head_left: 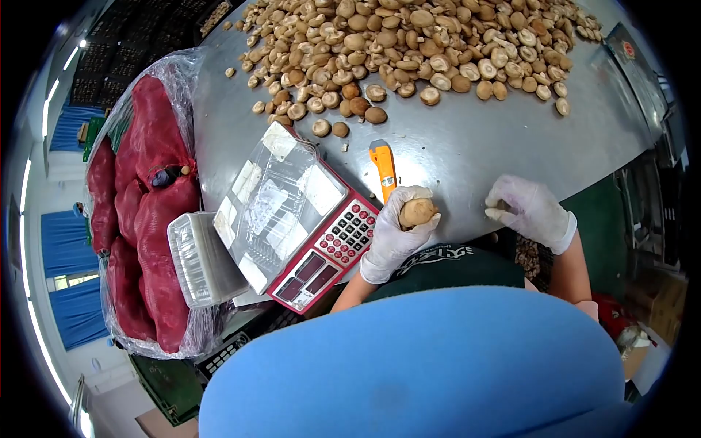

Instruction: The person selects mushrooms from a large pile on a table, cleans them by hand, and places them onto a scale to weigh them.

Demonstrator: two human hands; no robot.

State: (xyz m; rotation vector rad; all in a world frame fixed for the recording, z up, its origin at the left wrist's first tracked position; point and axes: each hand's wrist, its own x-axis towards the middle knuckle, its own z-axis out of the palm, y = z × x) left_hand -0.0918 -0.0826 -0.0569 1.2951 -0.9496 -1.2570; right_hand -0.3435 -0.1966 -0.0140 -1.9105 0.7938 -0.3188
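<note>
My left hand [398,233], in a white glove, is closed around a brown mushroom [418,212] near the table's front edge. Just beyond it lies an orange utility knife [382,166] on the metal table. My right hand [531,212], also gloved, is held to the right, over the front edge. Its fingers are loosely curled and apart, and I see nothing between them. A large heap of mushrooms [409,44] spreads across the far side of the table, with a few loose ones at its near border.
Left of my left hand stands a red-framed scale [328,241] with a clear plastic tray [274,201] on its platform. A stack of clear trays [201,259] leans beside it. Red mesh sacks [157,212] in plastic wrap fill the left. A metal table [467,146] lies ahead.
</note>
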